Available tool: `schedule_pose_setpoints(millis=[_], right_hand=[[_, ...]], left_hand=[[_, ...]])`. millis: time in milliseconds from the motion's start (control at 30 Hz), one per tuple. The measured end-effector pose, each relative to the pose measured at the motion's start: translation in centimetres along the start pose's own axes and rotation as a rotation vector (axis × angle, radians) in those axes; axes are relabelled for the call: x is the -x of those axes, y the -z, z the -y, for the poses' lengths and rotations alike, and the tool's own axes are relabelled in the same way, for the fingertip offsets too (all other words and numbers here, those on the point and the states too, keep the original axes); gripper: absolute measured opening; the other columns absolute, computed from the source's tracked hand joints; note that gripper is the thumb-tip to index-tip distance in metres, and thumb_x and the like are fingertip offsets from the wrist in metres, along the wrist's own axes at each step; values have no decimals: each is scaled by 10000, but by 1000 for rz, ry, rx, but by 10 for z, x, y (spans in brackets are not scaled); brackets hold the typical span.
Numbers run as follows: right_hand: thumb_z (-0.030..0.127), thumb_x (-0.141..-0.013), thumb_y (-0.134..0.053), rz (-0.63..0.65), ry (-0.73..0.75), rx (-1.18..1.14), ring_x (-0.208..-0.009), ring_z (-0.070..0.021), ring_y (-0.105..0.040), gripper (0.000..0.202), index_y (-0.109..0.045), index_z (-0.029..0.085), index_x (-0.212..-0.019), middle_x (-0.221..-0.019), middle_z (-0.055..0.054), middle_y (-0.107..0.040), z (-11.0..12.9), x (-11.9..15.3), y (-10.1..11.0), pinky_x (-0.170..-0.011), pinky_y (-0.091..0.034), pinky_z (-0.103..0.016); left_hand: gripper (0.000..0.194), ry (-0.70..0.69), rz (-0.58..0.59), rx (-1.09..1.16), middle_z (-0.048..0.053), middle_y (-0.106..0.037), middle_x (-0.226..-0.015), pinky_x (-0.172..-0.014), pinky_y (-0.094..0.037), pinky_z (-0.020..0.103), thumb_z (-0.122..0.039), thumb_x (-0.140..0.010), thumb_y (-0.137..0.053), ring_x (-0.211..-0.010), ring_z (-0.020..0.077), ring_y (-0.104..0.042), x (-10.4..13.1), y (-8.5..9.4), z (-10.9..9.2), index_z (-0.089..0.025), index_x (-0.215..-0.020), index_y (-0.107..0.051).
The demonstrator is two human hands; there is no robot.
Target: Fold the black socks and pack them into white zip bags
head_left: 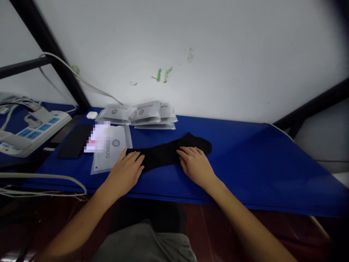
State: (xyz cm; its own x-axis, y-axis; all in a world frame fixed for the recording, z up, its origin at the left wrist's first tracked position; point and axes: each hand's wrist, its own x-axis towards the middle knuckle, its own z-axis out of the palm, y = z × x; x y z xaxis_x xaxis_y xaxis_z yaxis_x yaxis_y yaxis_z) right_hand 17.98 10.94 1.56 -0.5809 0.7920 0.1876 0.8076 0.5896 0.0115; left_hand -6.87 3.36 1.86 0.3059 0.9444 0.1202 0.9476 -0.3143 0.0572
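Observation:
A black sock [160,154] lies stretched out sideways on the blue table, its foot end to the right. My left hand [127,173] rests on the sock's left end with its fingers spread and lying flat. Over the right part of the sock lies my right hand [196,164], its fingers stretched out on the fabric. Just left of my left hand is a flat frosted bag [124,136] with printed letters. Both hands press on the sock from above, and neither is closed around it.
Several packed frosted bags [145,112] lie against the wall. A white case [92,115], a black phone [75,142] and a lit, blurred screen [99,136] are at the left. Beyond them sits a power strip [40,133] with cables. The blue table [245,163] extends rightward.

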Motion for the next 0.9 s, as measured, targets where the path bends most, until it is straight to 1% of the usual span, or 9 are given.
schedule_pose_setpoints(millis=[133,200,300,367,467,600,700,800,900], right_hand=[[152,-885,-455,3,-31,23,-1093,-286,-567,335,-656,160,-1152,-1198,-125,-636,-6,-6,-3,-961,-424,-458],[145,-880,-454,-2,-39,27,-1071,-282,-571,336,-660,164,-1143,-1182,-118,-638,-9,-7,-4,-945,-429,-447],[121,-868,-444,-20,-42,23,-1040,-274,-579,346,-667,177,-1127,-1168,-107,-644,-13,-8,-7,-922,-438,-444],[104,-858,-435,-35,-43,13,-1040,-272,-577,362,-673,190,-1117,-1170,-103,-647,-17,-9,-10,-907,-441,-444],[72,-830,-430,-48,-41,-7,-1061,-273,-569,393,-682,192,-1105,-1179,-103,-647,-26,-14,-13,-909,-437,-446],[25,-781,-417,-62,-27,-55,-1024,-254,-575,441,-707,204,-1061,-1158,-90,-652,-39,-23,-17,-876,-447,-423],[10,-752,-427,-98,-31,-117,-1012,-247,-564,440,-733,222,-987,-1125,-84,-657,-48,-29,-20,-828,-451,-399],[8,-741,-448,-155,-48,-151,-1000,-250,-548,404,-750,230,-891,-1091,-82,-654,-55,-33,-24,-806,-443,-393],[29,-777,-443,-200,-89,-135,-914,-239,-543,376,-754,236,-818,-1002,-87,-646,-58,-36,-29,-767,-445,-384]], left_hand=[[405,11,-2,29,149,-579,-1308,-1139,-242,531,-266,-952,-401,-1251,270,-498,-3,0,-6,-109,-1309,-508],[476,34,-27,41,159,-533,-1357,-1124,-264,536,-341,-944,-437,-1281,291,-462,-3,-3,-4,-115,-1364,-443],[665,56,-53,48,186,-441,-1434,-1099,-283,560,-507,-894,-494,-1340,338,-379,0,-11,5,-127,-1420,-348],[727,70,-58,55,192,-422,-1446,-1090,-288,566,-547,-872,-509,-1347,345,-366,4,-14,14,-136,-1437,-308],[617,92,-37,71,171,-480,-1402,-1074,-304,567,-451,-908,-489,-1300,323,-430,8,-13,26,-153,-1424,-328],[398,95,-6,65,120,-587,-1298,-1067,-304,574,-219,-936,-391,-1217,287,-511,13,-8,37,-186,-1322,-477],[411,93,-13,53,90,-618,-1261,-1066,-309,573,-115,-900,-349,-1180,272,-539,16,-7,45,-210,-1247,-547],[440,108,-12,26,96,-635,-1229,-1050,-330,579,-70,-866,-344,-1162,281,-553,17,-6,51,-193,-1227,-565],[453,115,-37,2,115,-626,-1236,-1044,-340,581,-63,-866,-336,-1170,293,-546,14,-1,44,-170,-1247,-555]])
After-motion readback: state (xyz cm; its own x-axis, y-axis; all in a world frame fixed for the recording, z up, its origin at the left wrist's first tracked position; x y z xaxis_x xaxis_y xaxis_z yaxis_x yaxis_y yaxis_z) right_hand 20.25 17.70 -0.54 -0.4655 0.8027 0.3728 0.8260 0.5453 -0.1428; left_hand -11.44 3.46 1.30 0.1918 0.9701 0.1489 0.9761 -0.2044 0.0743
